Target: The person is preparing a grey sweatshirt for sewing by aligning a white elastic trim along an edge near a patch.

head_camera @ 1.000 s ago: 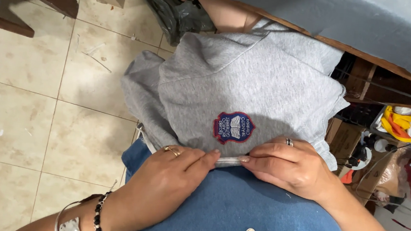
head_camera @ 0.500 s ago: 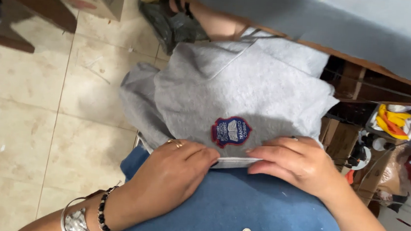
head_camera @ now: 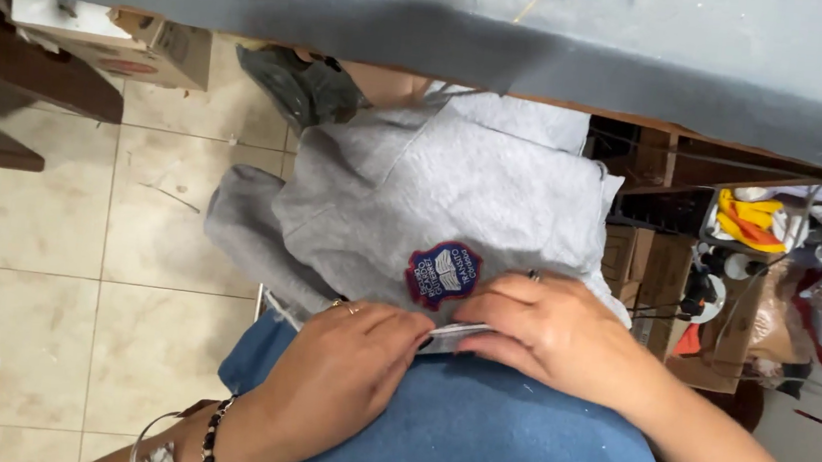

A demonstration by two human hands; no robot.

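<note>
A grey sweatshirt [head_camera: 455,195] lies on my lap, spilling toward the floor under a grey table edge. A round navy and red embroidered badge [head_camera: 443,273] sits on it near my hands. My left hand [head_camera: 343,365] and my right hand [head_camera: 547,330] meet just below the badge, fingers pinching the sweatshirt's folded edge [head_camera: 457,330] between them. My left wrist wears a bead bracelet and bangles. I wear a blue top [head_camera: 471,438].
The grey tabletop [head_camera: 550,43] spans the top of the view. A cardboard box [head_camera: 118,37] stands on the beige tiled floor [head_camera: 47,256] at left. Cluttered shelves with yellow and red items [head_camera: 760,255] are at right. A foot in a dark sandal [head_camera: 304,85] shows under the table.
The view has tilted so the table edge fills more of the top. Both hands stay together on the garment's edge, shifted slightly right and lower in view.
</note>
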